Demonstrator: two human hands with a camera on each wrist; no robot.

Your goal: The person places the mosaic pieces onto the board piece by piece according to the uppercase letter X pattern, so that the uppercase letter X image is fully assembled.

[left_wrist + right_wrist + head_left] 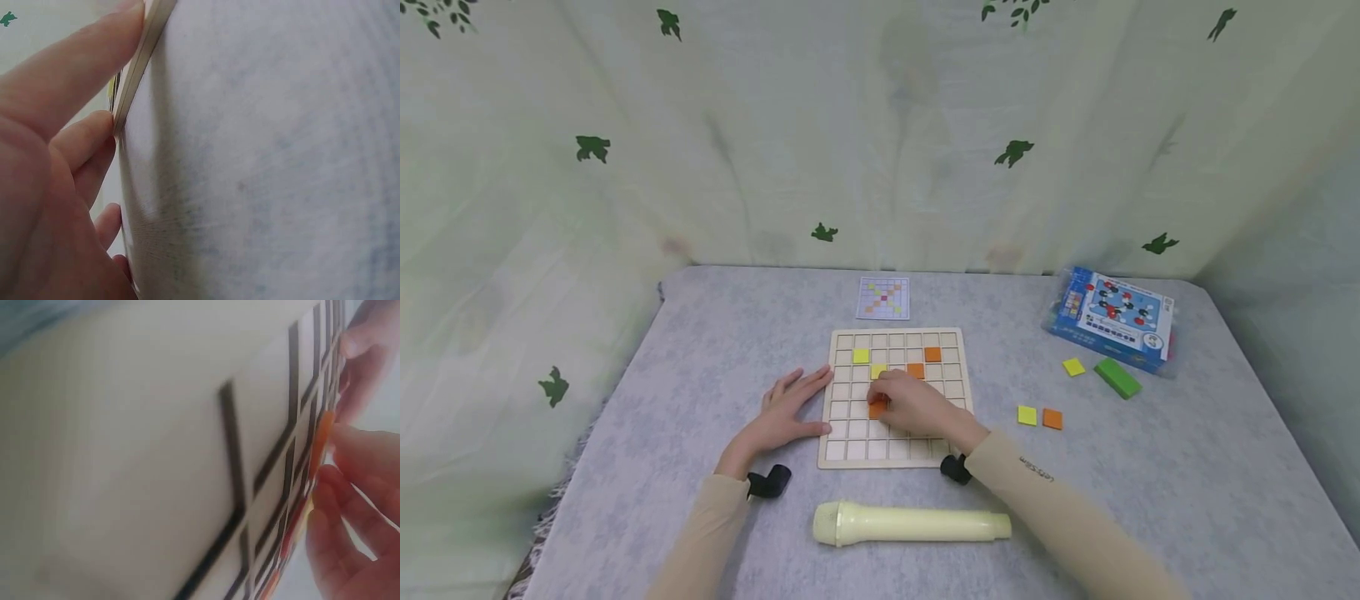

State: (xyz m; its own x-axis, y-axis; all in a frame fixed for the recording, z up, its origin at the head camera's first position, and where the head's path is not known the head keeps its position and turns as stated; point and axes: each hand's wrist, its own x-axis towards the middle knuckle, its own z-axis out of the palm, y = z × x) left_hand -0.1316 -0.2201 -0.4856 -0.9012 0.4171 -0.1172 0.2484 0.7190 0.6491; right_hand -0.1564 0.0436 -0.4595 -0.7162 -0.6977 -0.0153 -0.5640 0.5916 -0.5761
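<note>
Right hand (917, 406) pinches an orange tile (877, 410) at the board (856, 450) beneath it; left hand (785, 412), loosely spread, touches the board's edge beside it. Squaring the tile before pressing, with that edge held steady, should seat it flat.

The card (883, 298) lay on the far side of the board (857, 451), the microphone (912, 525) near. The box (1112, 318) lay far right.

- I'm seeing a cream microphone (917, 525) lying flat.
- Well beyond the microphone, to its right, I'm noticing a plastic-wrapped blue box (1120, 312).
- Under the microphone, a grey cloth (700, 333) is spreading.
- Far behind the microphone, a pale curtain (820, 108) is hanging, showing green motifs (1014, 153).
</note>
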